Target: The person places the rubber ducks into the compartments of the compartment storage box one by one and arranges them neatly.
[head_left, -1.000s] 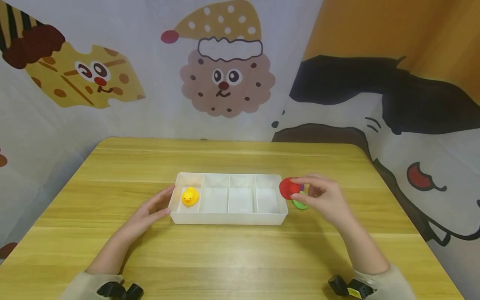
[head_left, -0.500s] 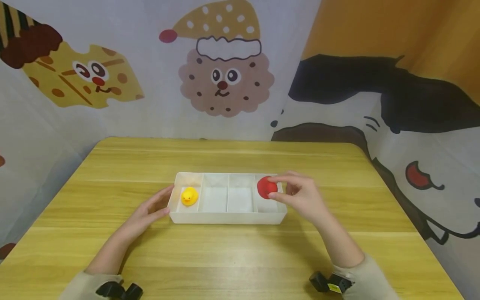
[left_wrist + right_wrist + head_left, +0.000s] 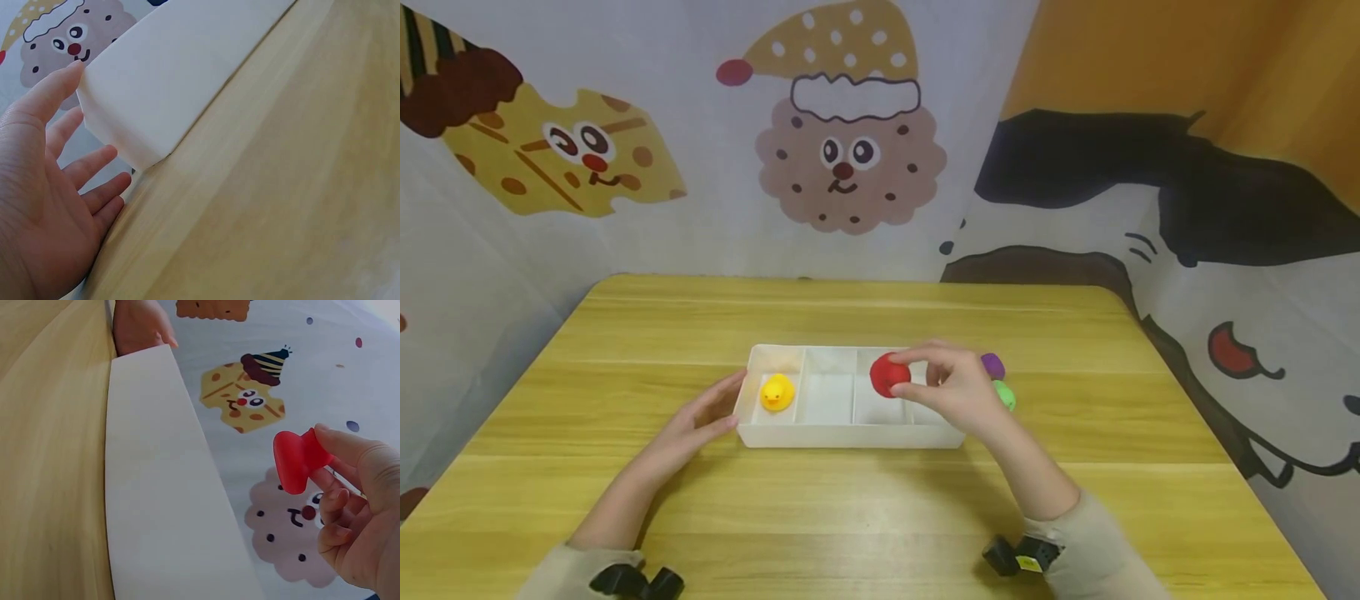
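Note:
My right hand pinches a red rubber duck between thumb and fingertips, above the third compartment from the left of a white divided box. In the right wrist view the duck is held above the rim, its broad base turned away from the hand. My left hand rests against the box's left end. The left wrist view has that hand with loosely extended fingers, the thumb touching the box's corner. A yellow rubber duck sits in the leftmost compartment.
A purple toy and a green toy lie on the wooden table just right of the box, partly behind my right hand. Behind the table hangs a cloth printed with cartoon figures.
My right hand has carried the red duck leftward, from beside the box's right end to above the third compartment. The left hand has stayed at the box's left end.

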`<state>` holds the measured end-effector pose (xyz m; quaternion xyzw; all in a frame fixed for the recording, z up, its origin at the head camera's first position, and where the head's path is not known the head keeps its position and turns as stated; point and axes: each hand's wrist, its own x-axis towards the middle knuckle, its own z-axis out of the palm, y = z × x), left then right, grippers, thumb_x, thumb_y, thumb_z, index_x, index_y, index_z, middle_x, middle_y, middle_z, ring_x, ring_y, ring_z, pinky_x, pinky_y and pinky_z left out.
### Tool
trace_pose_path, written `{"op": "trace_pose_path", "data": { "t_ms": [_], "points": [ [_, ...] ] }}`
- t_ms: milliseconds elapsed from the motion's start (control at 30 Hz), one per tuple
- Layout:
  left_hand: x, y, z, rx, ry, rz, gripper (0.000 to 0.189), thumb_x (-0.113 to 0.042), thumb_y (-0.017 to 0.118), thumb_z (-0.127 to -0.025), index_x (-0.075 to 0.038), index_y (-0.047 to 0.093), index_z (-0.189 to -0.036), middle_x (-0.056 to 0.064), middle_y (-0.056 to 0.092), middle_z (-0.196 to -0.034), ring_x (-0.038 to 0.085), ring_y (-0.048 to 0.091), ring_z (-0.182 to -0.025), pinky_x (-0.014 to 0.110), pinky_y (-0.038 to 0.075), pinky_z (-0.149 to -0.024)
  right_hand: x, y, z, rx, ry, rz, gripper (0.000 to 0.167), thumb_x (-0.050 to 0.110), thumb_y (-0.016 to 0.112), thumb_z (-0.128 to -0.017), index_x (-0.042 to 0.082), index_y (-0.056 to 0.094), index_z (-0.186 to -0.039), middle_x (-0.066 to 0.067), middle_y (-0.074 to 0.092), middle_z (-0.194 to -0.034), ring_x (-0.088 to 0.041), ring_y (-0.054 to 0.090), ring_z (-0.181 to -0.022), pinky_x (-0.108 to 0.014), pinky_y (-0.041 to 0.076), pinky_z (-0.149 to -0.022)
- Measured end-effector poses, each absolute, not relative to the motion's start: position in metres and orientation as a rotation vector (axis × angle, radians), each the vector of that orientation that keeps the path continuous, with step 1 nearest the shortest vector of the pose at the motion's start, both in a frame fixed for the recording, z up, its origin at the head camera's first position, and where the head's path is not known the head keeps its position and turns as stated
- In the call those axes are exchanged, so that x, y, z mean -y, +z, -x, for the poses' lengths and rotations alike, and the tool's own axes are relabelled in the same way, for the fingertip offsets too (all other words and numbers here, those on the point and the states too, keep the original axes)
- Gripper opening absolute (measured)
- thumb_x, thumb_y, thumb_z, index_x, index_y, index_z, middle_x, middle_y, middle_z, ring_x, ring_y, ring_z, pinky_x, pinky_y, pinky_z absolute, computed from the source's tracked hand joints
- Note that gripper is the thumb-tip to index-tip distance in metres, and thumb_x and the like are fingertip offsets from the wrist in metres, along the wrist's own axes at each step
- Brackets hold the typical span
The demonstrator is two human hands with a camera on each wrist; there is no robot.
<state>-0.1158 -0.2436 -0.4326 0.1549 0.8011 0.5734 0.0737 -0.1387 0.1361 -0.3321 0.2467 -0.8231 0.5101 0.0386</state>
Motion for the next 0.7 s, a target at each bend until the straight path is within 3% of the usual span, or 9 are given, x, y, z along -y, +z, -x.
{"op": "trace_pose_path", "data": {
  "t_ms": [400,700],
  "points": [
    [0.243,-0.433,0.117,-2.414,1.719,-0.485,0.059,-0.015,0.052,-0.099,-0.016,0.026,-0.153,0.019,0.028,-0.152,0.040,0.032,-0.132,0.064,0.028,-0.099,-0.105,-0.340,0.148,2.526,1.637,-0.787,0.028,0.018,0.083,-0.076,0.020,0.076,-0.103,0.009,0.067,-0.097,-0.018,0.044,-0.056,-0.026,0.034,-0.045],
    [0.243,-0.434,0.116,-2.407,1.723,-0.485,0.059,-0.015,0.052,-0.099,-0.016,0.026,-0.153,0.019,0.029,-0.152,0.041,0.033,-0.131,0.062,0.030,-0.097,-0.085,-0.344,0.158,2.602,1.588,-0.796,0.028,0.020,0.082,-0.077,0.019,0.076,-0.104,0.008,0.067,-0.098,-0.017,0.046,-0.059,-0.026,0.037,-0.050]
  ]
}}
